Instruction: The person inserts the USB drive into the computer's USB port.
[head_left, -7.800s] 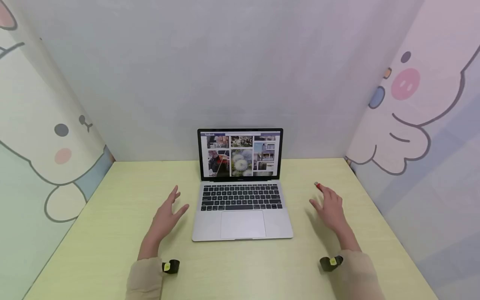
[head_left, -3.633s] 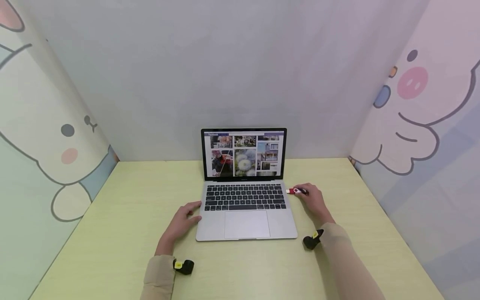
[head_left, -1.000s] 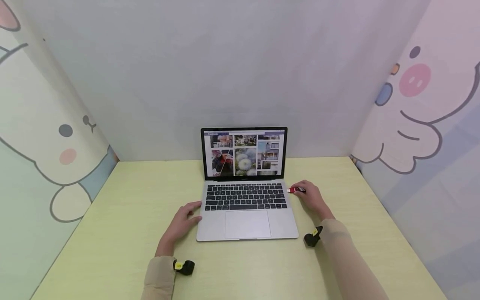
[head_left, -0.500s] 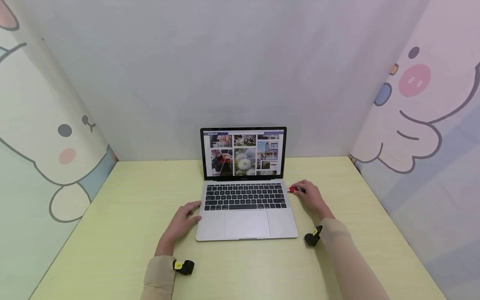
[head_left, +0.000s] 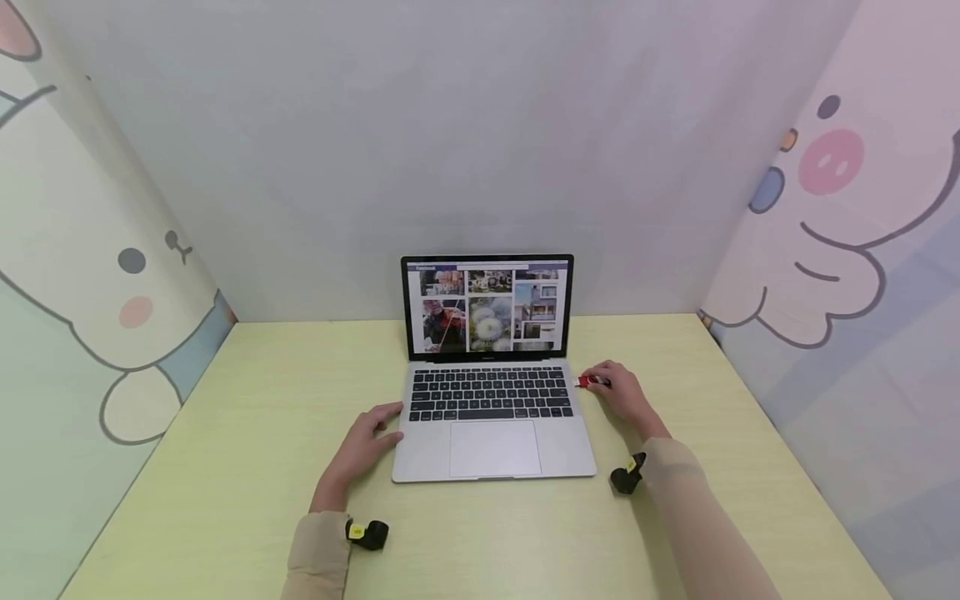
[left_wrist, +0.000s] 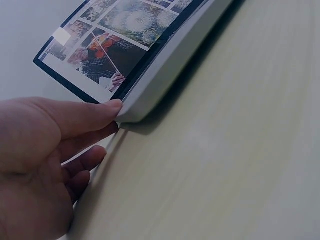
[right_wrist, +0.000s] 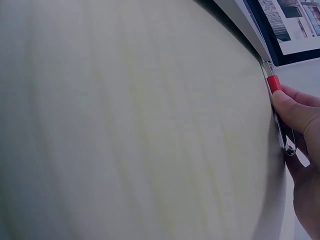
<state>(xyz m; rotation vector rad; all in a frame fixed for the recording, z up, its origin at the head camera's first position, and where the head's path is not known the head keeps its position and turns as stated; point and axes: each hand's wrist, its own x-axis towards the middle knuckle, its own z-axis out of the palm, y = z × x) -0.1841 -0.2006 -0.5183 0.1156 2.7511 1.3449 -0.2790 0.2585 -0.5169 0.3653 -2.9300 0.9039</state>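
A silver laptop (head_left: 495, 450) stands open mid-table, its screen showing a page of photos. My left hand (head_left: 362, 446) touches its left edge with the thumb and forefinger; in the left wrist view the thumb (left_wrist: 87, 117) lies straight against the edge. At the laptop's right edge, my right hand (head_left: 621, 393) pinches a red USB stick (head_left: 584, 381) between thumb and fingers. In the right wrist view, the stick's metal plug (right_wrist: 267, 68) points at the laptop's side. I cannot tell whether the plug is inside the port. My fingers partly hide the stick's rear end and metal swivel cover.
The pale yellow table (head_left: 247, 392) extends on both sides of the laptop and in front of it. A grey curtain (head_left: 480, 133) hangs close behind. Cartoon-printed curtains (head_left: 795, 250) flank both table sides. Small black cameras (head_left: 367, 535) sit on both wrists.
Over several seconds, my left hand came right to the laptop's left edge, and my right hand brought the USB stick left to its right side. During the last second the stick shifts only slightly.
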